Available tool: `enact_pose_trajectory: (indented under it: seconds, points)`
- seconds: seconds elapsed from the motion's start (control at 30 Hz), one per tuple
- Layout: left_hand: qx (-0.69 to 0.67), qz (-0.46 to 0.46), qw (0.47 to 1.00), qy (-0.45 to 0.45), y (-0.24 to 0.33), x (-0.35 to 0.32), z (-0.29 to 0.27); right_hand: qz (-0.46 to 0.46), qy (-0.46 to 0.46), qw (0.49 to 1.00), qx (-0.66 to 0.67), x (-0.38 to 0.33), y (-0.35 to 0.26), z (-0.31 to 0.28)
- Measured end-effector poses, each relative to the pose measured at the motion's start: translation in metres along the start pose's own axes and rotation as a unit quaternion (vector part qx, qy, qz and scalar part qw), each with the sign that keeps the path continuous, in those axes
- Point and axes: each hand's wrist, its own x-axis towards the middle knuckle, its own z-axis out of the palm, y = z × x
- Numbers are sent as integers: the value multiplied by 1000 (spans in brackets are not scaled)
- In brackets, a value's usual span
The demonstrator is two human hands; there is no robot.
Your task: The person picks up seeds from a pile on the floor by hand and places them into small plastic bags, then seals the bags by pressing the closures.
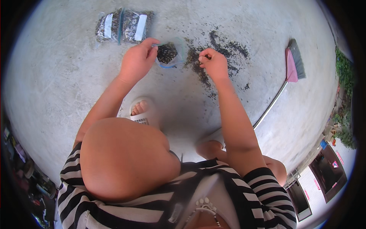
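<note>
We see the left hand (138,61) pinching the rim of a clear, crinkly zip bag (170,53) of dark seeds, held open over rough grey concrete (57,76). The right hand (214,63), fingers closed on a pinch of seeds, hovers over the scattered seed pile (225,49) just right. Two filled bags (122,26) lie farther left.

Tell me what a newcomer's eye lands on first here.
At top centre, the left hand holds open a small clear plastic bag of dark seeds, while the right hand pinches at the scattered dark seeds on the grey concrete floor. Two filled clear bags lie beyond; a pink-headed broom lies right.
</note>
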Motion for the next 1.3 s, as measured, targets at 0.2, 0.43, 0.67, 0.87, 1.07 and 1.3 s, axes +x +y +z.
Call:
enact_pose_trajectory:
  seconds: [0.2,0.43,0.67,0.87,1.07,1.3]
  points:
    - [14,13,1000,-21,5,2,3,-324,23,945,-45,-31,-73,22]
    - [-27,13,1000,6,-7,3,2,-471,36,865,-170,-40,-67,27]
    - [-28,15,999,-12,3,6,3,-256,299,888,-239,35,109,-80]
    - [-14,-9,999,-35,2,7,-1,-238,291,890,-259,67,122,-84]
    - [-6,-20,999,-42,8,10,-4,-343,183,876,-284,45,82,-28]
    - [-12,-34,998,-46,10,8,-3,-430,2,879,-208,20,66,-14]
